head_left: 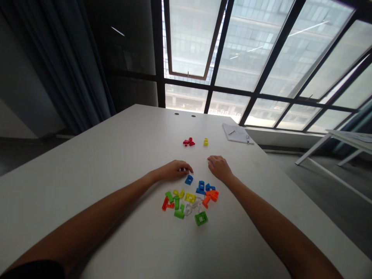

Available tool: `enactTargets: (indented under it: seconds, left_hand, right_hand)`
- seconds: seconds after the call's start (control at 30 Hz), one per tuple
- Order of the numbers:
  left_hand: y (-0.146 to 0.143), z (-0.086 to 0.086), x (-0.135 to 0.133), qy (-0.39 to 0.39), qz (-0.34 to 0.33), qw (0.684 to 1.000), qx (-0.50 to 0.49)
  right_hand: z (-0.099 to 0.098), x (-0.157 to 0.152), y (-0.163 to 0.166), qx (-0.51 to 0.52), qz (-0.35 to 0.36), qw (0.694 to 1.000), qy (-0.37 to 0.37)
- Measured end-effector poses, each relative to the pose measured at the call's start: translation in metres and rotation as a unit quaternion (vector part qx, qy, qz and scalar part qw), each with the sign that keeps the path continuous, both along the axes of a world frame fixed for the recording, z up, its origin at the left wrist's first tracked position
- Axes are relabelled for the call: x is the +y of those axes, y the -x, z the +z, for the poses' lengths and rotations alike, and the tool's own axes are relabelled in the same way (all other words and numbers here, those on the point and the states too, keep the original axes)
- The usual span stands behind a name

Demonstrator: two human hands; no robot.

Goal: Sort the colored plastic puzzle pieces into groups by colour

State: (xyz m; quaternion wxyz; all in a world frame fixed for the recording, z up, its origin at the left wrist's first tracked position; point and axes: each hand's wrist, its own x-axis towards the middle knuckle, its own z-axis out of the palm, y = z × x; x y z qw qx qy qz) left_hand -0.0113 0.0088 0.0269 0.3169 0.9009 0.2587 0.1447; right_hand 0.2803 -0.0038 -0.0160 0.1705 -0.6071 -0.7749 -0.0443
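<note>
My left hand [176,169] rests on the white table [130,155] with loosely bent fingers apart. Just in front of its fingertips lies a blue plastic piece [188,179], not held. To the right, my right hand [219,167] is on the tabletop with its fingers curled in; a small bluish patch shows by them, too unclear to name. Between my forearms is a loose pile: blue pieces [200,187], orange pieces [211,196], yellow pieces [190,198], green pieces [201,218], white pieces [188,209] and a red-orange piece [166,204].
Beyond my hands sit a small cluster of red pieces [188,142] and a yellow piece [205,142]. Papers [236,133] with pens lie near the table's right edge. Windows [241,50] rise behind the table; another table [351,141] stands at far right.
</note>
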Motion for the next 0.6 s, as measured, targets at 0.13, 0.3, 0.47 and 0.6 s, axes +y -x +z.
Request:
enactTargets:
  seconds: [0.13, 0.3, 0.47, 0.6]
  left_hand:
    - [0.002, 0.004, -0.004, 0.032, -0.022, 0.999, 0.015]
    - [0.001, 0.002, -0.005, 0.005, -0.052, 0.998, 0.042]
    - [-0.004, -0.011, -0.006, -0.015, 0.066, 0.998, -0.018]
    - [-0.009, -0.017, -0.013, -0.053, 0.104, 0.990, -0.079]
  right_hand:
    - [0.001, -0.001, 0.000, 0.003, 0.003, 1.000, 0.000]
    - [0.000, 0.000, -0.001, 0.005, 0.001, 1.000, -0.002]
    - [0.003, -0.004, 0.002, 0.077, 0.072, 0.994, -0.015]
    - [0.011, -0.015, 0.021, 0.223, 0.178, 0.958, 0.008]
